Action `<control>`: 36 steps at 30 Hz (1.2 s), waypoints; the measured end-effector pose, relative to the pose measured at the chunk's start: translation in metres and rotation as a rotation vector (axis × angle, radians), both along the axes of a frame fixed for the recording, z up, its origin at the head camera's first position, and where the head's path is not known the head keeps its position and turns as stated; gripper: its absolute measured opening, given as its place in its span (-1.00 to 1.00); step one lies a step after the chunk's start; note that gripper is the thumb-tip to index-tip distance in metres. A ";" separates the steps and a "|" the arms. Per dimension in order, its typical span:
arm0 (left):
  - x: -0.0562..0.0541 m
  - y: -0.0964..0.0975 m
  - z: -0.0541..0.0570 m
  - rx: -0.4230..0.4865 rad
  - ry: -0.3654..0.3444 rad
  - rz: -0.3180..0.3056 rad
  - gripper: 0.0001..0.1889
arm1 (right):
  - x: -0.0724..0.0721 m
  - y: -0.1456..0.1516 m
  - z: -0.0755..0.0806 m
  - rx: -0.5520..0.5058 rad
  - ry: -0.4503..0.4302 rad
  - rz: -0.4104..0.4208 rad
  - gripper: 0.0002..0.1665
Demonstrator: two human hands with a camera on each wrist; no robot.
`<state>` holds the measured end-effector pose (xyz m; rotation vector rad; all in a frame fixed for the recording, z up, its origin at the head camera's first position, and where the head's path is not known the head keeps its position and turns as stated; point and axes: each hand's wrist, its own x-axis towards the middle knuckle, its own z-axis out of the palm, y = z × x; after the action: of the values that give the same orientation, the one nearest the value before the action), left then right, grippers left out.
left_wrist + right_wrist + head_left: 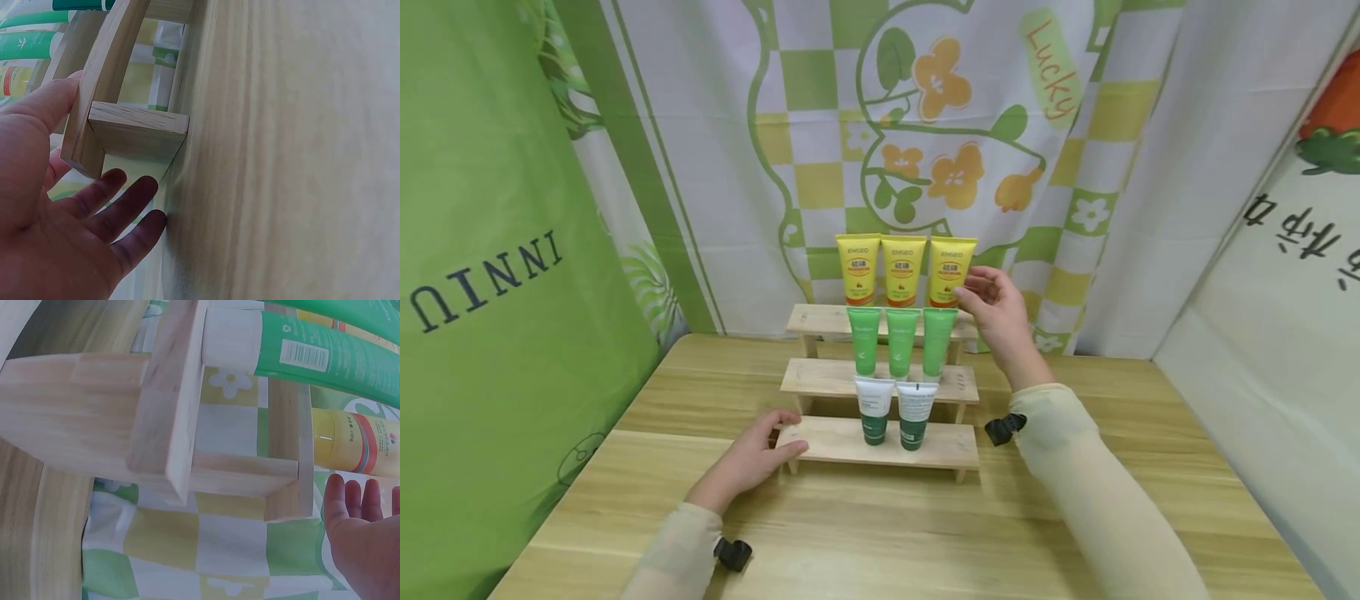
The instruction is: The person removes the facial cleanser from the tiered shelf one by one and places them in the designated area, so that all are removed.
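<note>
A three-tier wooden display stand (820, 379) stands on the table. My left hand (755, 457) grips the left end of its lowest step, thumb over the board; its other fingers (134, 206) spread loosely below. Three yellow tubes stand on the top tier. My right hand (1000, 312) is at the right side of the rightmost yellow tube (951, 271), its fingertips (335, 487) beside the tube's edge; contact is unclear. Three green tubes (901, 342) fill the middle tier. Two white-and-dark-green tubes (874, 408) stand on the lowest step.
The wood-grain table (880, 533) extends around the stand. Right behind the stand hangs a checked, flowered curtain (820, 183). A green printed cloth (482, 208) borders the left side, and a white printed cloth (1262, 333) borders the right.
</note>
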<state>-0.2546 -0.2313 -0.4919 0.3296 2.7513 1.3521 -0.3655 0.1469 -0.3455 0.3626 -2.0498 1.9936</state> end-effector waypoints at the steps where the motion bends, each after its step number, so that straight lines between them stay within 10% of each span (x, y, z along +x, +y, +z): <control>1: 0.000 0.000 0.000 0.004 -0.002 0.000 -0.46 | -0.001 -0.001 0.000 -0.010 -0.006 -0.001 -0.46; 36: -0.001 -0.003 -0.001 0.038 -0.036 -0.006 -0.45 | -0.001 -0.014 -0.001 -0.141 -0.029 -0.105 -0.63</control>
<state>-0.2556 -0.2339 -0.4931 0.3124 2.6963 1.3962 -0.3661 0.1330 -0.3468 0.1948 -1.8893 2.0761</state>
